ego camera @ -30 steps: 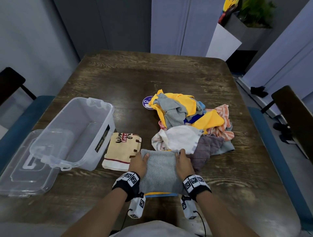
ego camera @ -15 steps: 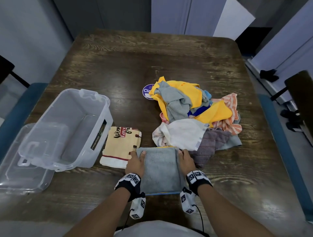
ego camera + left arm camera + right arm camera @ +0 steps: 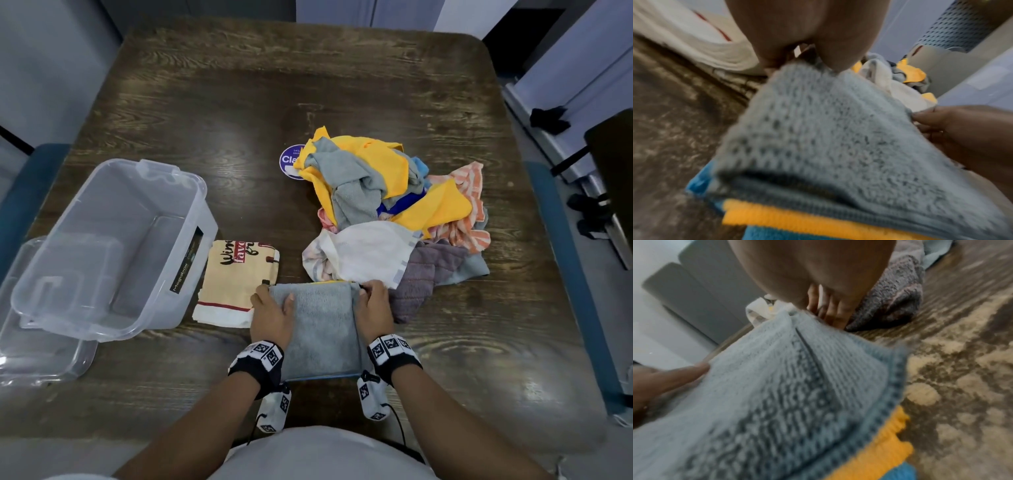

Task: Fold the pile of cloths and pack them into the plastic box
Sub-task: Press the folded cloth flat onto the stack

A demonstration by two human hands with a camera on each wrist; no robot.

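While both hands are working at the near middle of the table (image 3: pixel 239 102), the grey cloth (image 3: pixel 322 329) is lying folded flat between them. It is sitting on top of a yellow cloth (image 3: pixel 797 217) and a blue cloth (image 3: pixel 698 181), whose edges are peeking out under its near side.

The left hand (image 3: pixel 272 317) is gripping the grey cloth's left edge, with the thumb lying across the top and the fingers curling over the far left corner. The right hand (image 3: pixel 373 313) is holding the right edge, its fingers bending around the far right corner. How far those fingers are reaching underneath I cannot tell, as both wrist views are coming out blurred.

Just to the left, a folded cream cloth (image 3: pixel 236 277) with dark lettering and a red stripe is lying flat, and the left hand is partly covering its near right corner. Further left, the plastic box (image 3: pixel 202 192) is standing open, partly overlapping its clear lid (image 3: pixel 41 363), which is lying at the near left of the table.

Beyond the grey cloth, to the far right, the pile of cloths (image 3: pixel 387 205) is lying loose and unfolded. A white cloth (image 3: pixel 366 253) and a purple-grey cloth (image 3: pixel 421 270) are spilling from it towards the right hand. A round purple sticker (image 3: pixel 289 161) is showing at the pile's far left edge, half hidden under it.
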